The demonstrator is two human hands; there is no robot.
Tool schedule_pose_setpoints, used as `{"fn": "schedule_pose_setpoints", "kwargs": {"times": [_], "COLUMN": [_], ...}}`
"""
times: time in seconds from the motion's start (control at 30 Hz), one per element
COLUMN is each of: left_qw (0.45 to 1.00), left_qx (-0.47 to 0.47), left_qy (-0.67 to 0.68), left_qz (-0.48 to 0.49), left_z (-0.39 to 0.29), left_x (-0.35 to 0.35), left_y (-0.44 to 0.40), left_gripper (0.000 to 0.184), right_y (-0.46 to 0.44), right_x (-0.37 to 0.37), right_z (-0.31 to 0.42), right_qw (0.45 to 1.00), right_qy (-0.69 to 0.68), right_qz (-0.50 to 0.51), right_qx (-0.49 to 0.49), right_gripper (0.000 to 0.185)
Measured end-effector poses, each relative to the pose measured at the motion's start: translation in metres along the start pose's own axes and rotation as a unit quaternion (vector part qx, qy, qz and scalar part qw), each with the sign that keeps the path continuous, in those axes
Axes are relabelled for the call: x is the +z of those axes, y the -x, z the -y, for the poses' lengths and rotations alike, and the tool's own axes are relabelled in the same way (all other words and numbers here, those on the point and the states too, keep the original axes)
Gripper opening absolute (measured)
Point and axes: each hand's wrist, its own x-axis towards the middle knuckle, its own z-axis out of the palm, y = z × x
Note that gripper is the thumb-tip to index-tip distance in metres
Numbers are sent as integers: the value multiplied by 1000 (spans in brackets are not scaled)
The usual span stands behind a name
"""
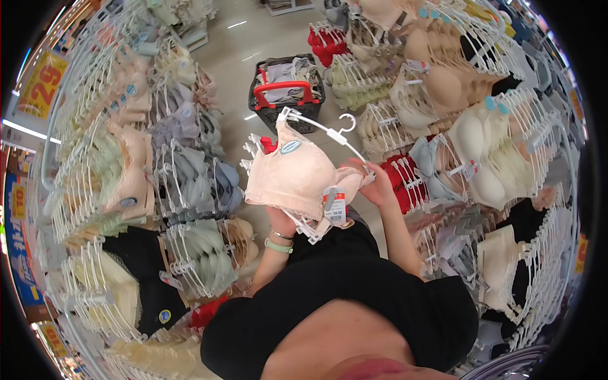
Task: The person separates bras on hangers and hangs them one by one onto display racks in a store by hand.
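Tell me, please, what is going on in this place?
A person between racks of bras holds a pale pink bra over the floor. The right hand grips one end of its white plastic hanger; the left hand is underneath, partly hidden. Ahead, a black plastic basket with red handles stands on the floor, holding folded or piled fabric items.

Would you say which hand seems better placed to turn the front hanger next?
Probably the right hand, at the end of the front hanger; the left hand is under the pale pink bra.
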Motion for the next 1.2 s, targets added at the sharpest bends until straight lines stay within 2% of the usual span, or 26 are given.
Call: {"fn": "schedule_pose_setpoints", "kwargs": {"times": [0.1, 0.17, 0.27, 0.33, 0.37, 0.43, 0.47, 0.5, 0.53, 0.57, 0.6, 0.63, 0.67, 0.7, 0.73, 0.77, 0.8, 0.83, 0.9, 0.93, 0.97, 1.03, 1.07, 1.1, 1.17, 1.2], "left_qw": [1000, 1000, 999, 1000, 969, 877, 972, 967, 931, 961, 883, 883, 935, 878, 780, 942, 985, 985, 998, 992, 992, 985, 989, 989, 968, 973], "left_qx": [6, 12, 9, 2, -83, -160, 0, 96, 166, 41, -91, -90, 137, 256, 334, 194, 29, 34, -11, -30, -32, 10, -16, -19, 45, 46], "left_qy": [-15, -9, -30, -17, 121, 251, -37, -177, -320, -81, 168, 168, -200, -372, -529, -263, 38, 38, -56, -9, -12, -82, -81, -83, -211, -189], "left_qz": [11, -3, 16, 9, 200, 377, 234, 159, 60, 260, 429, 429, 258, 161, 26, -79, -167, -162, 23, 122, 125, 150, 121, 123, 131, 128], "left_z": [-4, -3, 5, 9, 13, 11, 13, 9, 5, -1, -6, -8, -9, -15, -21, -34, -43, -48, -54, -57, -60, -69, -73, -78, -86, -89], "left_x": [-1, -1, -4, -14, -35, -28, -24, -18, -13, -16, -12, -9, -6, 13, 31, 74, 98, 90, 49, 45, 44, 55, 55, 64, 96, 105], "left_y": [-6, -8, -18, -33, -51, -56, -53, -59, -66, -79, -89, -93, -93, -91, -89, -88, -94, -106, -130, -141, -152, -172, -185, -192, -205, -213], "left_gripper": [64, 63, 61, 60, 56, 52, 51, 51, 51, 52, 53, 53, 57, 58, 60, 64, 67, 67, 72, 69, 69, 55, 48, 48, 44, 42], "right_y": [3, 8, 7, 8, 6, 0, -4, -11, -16, -23, -30, -35, -45, -52, -61, -73, -83, -95, -111, -120, -126, -135, -140, -145, -152, -156], "right_x": [-14, -15, -21, -25, -27, -29, -28, -25, -4, -1, 1, 3, 7, 5, 2, 2, 13, 15, 15, 15, 17, 30, 41, 41, 36, 33], "right_z": [-10, -16, -22, -21, -19, -13, -8, -2, 9, 15, 22, 29, 35, 40, 44, 50, 57, 65, 79, 85, 93, 111, 118, 123, 134, 138], "right_qw": [995, 995, 973, 963, 953, 948, 946, 944, 936, 936, 942, 947, 942, 943, 947, 951, 946, 947, 942, 938, 937, 938, 926, 925, 927, 926], "right_qy": [92, 84, 85, 78, 72, 64, 46, 27, 4, 3, -24, -50, -54, -54, -46, -39, -54, -55, -64, -66, -70, -94, -92, -94, -104, -103], "right_qz": [-7, -40, -198, -230, -255, -259, -261, -262, -290, -287, -265, -243, -259, -260, -244, -225, -240, -234, -232, -240, -240, -239, -272, -273, -261, -261], "right_qx": [-25, -39, -86, -120, -147, -175, -187, -199, -202, -203, -204, -202, -205, -201, -203, -208, -210, -212, -234, -242, -244, -234, -246, -248, -250, -252], "right_gripper": [41, 33, 10, 9, 8, 7, 8, 10, 12, 12, 13, 14, 16, 16, 16, 17, 18, 18, 18, 16, 16, 15, 15, 15, 18, 18]}}
